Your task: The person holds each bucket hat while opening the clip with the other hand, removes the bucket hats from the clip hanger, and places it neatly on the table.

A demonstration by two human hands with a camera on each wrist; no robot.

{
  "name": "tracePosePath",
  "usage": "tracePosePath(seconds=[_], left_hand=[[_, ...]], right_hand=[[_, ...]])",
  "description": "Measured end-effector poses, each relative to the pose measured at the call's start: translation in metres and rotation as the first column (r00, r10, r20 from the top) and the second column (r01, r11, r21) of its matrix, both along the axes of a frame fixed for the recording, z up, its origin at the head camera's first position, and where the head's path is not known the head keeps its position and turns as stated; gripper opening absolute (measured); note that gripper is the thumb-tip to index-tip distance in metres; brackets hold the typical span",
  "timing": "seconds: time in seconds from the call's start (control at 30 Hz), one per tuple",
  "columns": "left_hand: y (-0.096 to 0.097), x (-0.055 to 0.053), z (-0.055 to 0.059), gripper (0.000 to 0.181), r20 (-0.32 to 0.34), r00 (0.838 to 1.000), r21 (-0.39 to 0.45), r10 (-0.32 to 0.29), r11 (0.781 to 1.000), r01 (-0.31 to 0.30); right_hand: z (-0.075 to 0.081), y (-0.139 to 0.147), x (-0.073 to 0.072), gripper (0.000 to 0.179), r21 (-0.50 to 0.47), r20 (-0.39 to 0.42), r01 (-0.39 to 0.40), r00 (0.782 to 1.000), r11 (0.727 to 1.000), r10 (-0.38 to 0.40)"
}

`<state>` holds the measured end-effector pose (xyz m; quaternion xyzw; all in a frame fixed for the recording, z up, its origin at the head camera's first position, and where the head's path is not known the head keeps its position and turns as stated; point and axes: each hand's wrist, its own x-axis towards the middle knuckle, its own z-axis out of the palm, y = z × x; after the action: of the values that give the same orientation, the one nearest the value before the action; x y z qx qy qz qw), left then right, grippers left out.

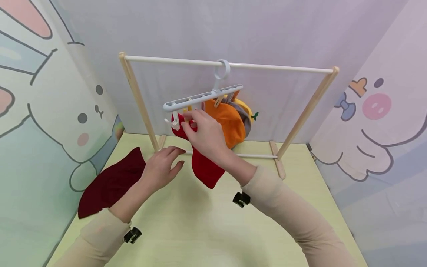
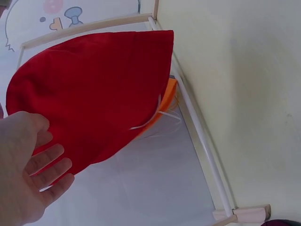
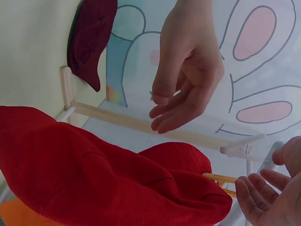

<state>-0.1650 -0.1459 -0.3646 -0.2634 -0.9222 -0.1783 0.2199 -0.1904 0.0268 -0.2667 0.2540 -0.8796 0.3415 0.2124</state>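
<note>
A red cloth hat [image 1: 205, 167] hangs from the left half of a light-grey clip hanger [image 1: 200, 99], its brim drooping. A yellowish clothespin [image 3: 218, 178] grips the hat's edge. My right hand [image 1: 207, 131] is at the top of the hat, thumb and fingers apart; in the right wrist view its fingertips are right beside the clothespin. Lower and to the left, my left hand [image 1: 161, 167] hovers with relaxed fingers, holding nothing. In the left wrist view that hand [image 2: 37, 169] overlaps the hat's edge. A white clip [image 1: 175, 123] dangles from the hanger's left end.
The hanger's ring loops over the white top bar [image 1: 273, 67] of a wood-framed rack. Behind the red hat hang an orange hat [image 1: 228, 120], a grey one [image 1: 245, 120] and a yellow one [image 1: 247, 107]. On the table's left lies a maroon hat [image 1: 113, 181]. Printed curtains surround the table.
</note>
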Motion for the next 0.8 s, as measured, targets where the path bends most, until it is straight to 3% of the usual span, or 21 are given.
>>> tracePosePath(seconds=[0.57,0.8], left_hand=[[0.018,0.009,0.021,0.040,-0.061,0.998,0.027,-0.028,0.999,0.030],[0.027,0.012,0.032,0.044,-0.064,0.998,0.032,0.001,0.999,0.001]], right_hand=[[-0.007,0.040,-0.015,0.021,-0.043,-0.017,0.075,0.997,0.996,-0.076],[-0.013,0.050,-0.021,0.021,-0.057,-0.003,0.092,0.996,0.994,-0.092]])
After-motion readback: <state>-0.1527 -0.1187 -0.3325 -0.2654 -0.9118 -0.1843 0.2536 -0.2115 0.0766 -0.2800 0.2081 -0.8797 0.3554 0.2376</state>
